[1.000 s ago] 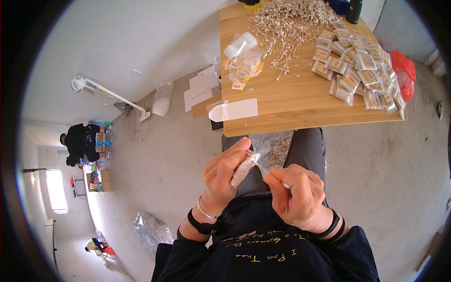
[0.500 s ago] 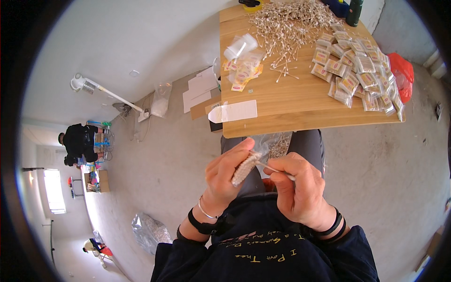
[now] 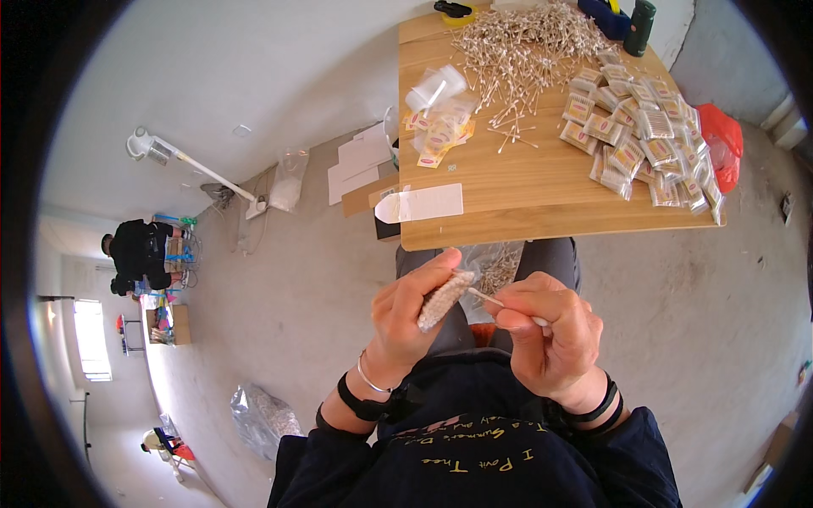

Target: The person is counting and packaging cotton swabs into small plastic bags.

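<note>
My left hand (image 3: 406, 309) is closed around a packed bundle of cotton swabs (image 3: 442, 303), whose white tips face toward my right hand. Between the thumb and fingers of my right hand (image 3: 555, 334) is pinched a single cotton swab (image 3: 485, 296). Its far tip sits close beside the bundle, and its other tip shows below my fingers. Both hands are over my lap, just in front of the table (image 3: 508, 216). Below and beyond them, a clear bag of loose swabs (image 3: 500, 264) lies between my legs.
On the table are a heap of loose swabs (image 3: 542, 42), several filled swab packets (image 3: 631, 140), empty packets with yellow labels (image 3: 439, 134), a translucent cup (image 3: 438, 86) and a white card (image 3: 436, 201). A red bag (image 3: 720, 144) hangs at the right edge. People (image 3: 140, 254) work far left.
My right hand has moved slightly right, drawing the single swab a little away from the bundle. My left hand keeps its hold, with the bundle's tips turned more into view.
</note>
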Demonstrator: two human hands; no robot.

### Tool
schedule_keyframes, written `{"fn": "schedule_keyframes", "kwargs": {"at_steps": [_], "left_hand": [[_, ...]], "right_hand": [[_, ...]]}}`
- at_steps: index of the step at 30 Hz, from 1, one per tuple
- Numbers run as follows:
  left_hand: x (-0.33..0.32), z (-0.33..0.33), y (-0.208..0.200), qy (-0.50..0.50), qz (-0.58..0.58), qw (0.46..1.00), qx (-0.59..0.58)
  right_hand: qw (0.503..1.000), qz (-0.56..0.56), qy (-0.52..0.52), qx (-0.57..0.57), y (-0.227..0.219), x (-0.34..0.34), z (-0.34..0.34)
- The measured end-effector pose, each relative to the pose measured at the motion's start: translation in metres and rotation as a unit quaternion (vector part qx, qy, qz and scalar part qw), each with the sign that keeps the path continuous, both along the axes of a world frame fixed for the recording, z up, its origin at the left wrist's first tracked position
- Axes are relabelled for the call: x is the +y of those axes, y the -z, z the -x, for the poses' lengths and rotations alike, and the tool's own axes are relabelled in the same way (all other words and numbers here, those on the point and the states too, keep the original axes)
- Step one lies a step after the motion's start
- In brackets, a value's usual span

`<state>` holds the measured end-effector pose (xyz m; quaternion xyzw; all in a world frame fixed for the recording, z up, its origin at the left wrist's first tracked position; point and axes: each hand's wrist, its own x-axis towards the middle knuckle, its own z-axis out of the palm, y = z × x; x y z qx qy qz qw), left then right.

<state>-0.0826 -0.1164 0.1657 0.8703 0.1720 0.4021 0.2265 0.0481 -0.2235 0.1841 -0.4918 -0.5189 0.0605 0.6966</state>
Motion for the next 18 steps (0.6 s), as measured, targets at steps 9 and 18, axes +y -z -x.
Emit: {"fn": "schedule_keyframes", "kwargs": {"at_steps": [9,18], "left_hand": [[-0.0006,0.0001,-0.0031,0.006,-0.035,0.999,-0.01],[0.0029,-0.0004,-0.0069,0.029,-0.06,0.998,0.014]], "right_hand": [[0.999,0.013,0.018,-0.024,-0.0031,0.0016,0.0034],[0.997,0.026,0.05,-0.043,-0.0064,0.0008,0.0081]]}}
